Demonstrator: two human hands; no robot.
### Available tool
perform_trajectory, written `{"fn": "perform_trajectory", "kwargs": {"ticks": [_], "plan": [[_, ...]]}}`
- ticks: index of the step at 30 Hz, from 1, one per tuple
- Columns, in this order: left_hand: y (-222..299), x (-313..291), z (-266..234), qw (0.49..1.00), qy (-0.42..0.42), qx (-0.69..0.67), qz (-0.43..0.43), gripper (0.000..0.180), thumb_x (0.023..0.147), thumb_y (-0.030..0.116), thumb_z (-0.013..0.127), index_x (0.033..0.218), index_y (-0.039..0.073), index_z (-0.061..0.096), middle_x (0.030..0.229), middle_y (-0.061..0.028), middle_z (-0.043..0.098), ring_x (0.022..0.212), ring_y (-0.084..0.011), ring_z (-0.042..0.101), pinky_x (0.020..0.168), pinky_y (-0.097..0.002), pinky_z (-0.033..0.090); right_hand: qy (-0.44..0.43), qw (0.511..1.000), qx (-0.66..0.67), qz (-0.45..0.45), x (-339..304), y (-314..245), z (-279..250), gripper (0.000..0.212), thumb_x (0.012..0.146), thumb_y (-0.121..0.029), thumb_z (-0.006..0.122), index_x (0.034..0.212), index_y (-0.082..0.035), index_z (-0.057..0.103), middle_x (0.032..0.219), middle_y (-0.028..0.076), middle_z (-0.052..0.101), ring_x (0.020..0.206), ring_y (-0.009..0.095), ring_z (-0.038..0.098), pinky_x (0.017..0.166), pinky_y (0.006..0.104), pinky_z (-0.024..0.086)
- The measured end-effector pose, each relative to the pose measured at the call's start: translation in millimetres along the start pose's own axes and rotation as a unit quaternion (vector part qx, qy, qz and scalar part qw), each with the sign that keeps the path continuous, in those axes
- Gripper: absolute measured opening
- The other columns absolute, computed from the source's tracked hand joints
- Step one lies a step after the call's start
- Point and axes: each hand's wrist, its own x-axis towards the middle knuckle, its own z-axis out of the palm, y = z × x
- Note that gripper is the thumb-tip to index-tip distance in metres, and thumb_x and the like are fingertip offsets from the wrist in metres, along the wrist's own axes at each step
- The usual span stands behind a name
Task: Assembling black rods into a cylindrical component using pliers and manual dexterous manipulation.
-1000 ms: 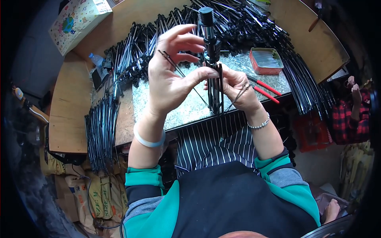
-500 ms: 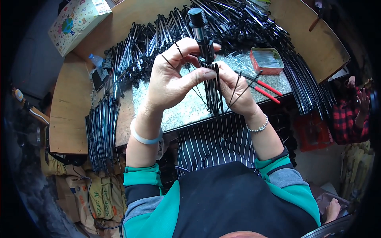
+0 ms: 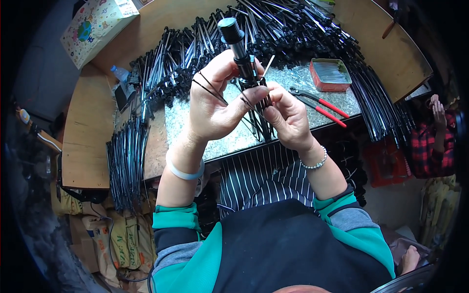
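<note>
Upright above the worktop is a folded umbrella frame point(image 3: 238, 50), with a ribbed black knob on top and thin black ribs bunched below. My left hand point(image 3: 215, 105) is closed round its upper part, thumb pressed on the ribs. Two loose ribs lie across that palm and wrist side. My right hand point(image 3: 292, 119) is closed at the ribs, just right of the left thumb, with thumb and fingers curled there. A thin pale strip point(image 3: 268, 66) sticks up beside the right fingertips; its lower end is hidden. Red-handled pliers point(image 3: 320, 108) lie beside my right hand.
A pile of similar frames point(image 3: 205, 44) covers the back of the worktop point(image 3: 181, 132), with bundles hanging over both sides. Right of centre stands a red tin point(image 3: 332, 87) of thin pale strips. A bottle point(image 3: 119, 73) stands left. Another person's hand point(image 3: 438, 115) shows far right.
The frame's top has tilted left and lowered slightly. My right hand has turned, its thumb now showing at the ribs. The pale strip now stands up between the hands.
</note>
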Motion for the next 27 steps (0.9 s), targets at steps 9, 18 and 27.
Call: {"fn": "perform_trajectory", "kwargs": {"ticks": [9, 18, 27], "plan": [[0, -4, 14, 0.999, 0.025, 0.047, -0.001, 0.027, 0.082, 0.004, 0.065, 0.105, -0.004, 0.053, 0.096, -0.0086, 0.056, 0.087, -0.0131, 0.056, 0.079, -0.0246, 0.045, 0.097, 0.989, -0.109, 0.001, -12, 1, 12, 0.016, 0.09, -0.013, 0.055, 0.099, 0.001, 0.052, 0.106, 0.012, 0.054, 0.092, 0.014, 0.055, 0.077, 0.0252, 0.047], [0, -11, 25, 0.993, 0.092, 0.077, -0.004, 0.028, 0.081, -0.003, 0.06, 0.109, -0.006, 0.056, 0.099, -0.0123, 0.062, 0.092, -0.0171, 0.062, 0.077, -0.026, 0.051, 0.134, 0.985, -0.103, -0.037, -11, 5, 17, 0.015, 0.086, -0.004, 0.059, 0.099, 0.0, 0.052, 0.106, 0.012, 0.054, 0.091, 0.015, 0.056, 0.079, 0.0266, 0.048], [-3, -8, 28, 0.996, 0.082, -0.018, 0.014, 0.036, 0.086, -0.004, 0.051, 0.122, -0.007, 0.046, 0.101, -0.0129, 0.061, 0.092, -0.0176, 0.062, 0.08, -0.0269, 0.051, 0.133, 0.99, -0.03, -0.028, -9, 3, 17, 0.017, 0.085, -0.002, 0.06, 0.101, 0.0, 0.052, 0.11, 0.012, 0.053, 0.098, 0.016, 0.056, 0.085, 0.0293, 0.047]]}}
